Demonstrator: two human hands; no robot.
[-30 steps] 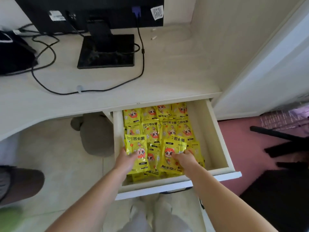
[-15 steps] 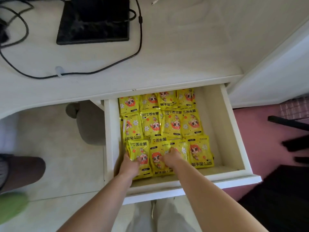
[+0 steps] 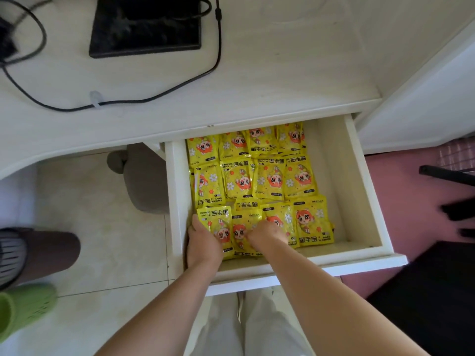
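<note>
A white drawer (image 3: 370,191) stands pulled out from under the desk (image 3: 270,80). Several yellow hand-warmer packets (image 3: 270,176) with an orange cartoon figure fill its left and middle in rows. My left hand (image 3: 203,240) grips the front-left packet (image 3: 218,220) at its left edge, against the drawer's left wall. My right hand (image 3: 267,233) lies on the front row with fingers curled down, pinching the middle front packet (image 3: 240,233). Another packet (image 3: 312,224) lies flat to the right of my right hand.
A strip of bare drawer floor runs along the right wall. A black monitor base (image 3: 146,27) and a black cable (image 3: 217,57) lie on the desk. A grey stool (image 3: 146,181) stands under the desk. Another person's green shoe (image 3: 25,304) is at the left; a black chair (image 3: 452,211) at the right.
The view has tilted down and closer to the drawer. Both hands have lowered their packets into the front row, and my right hand has shifted left towards the middle packet.
</note>
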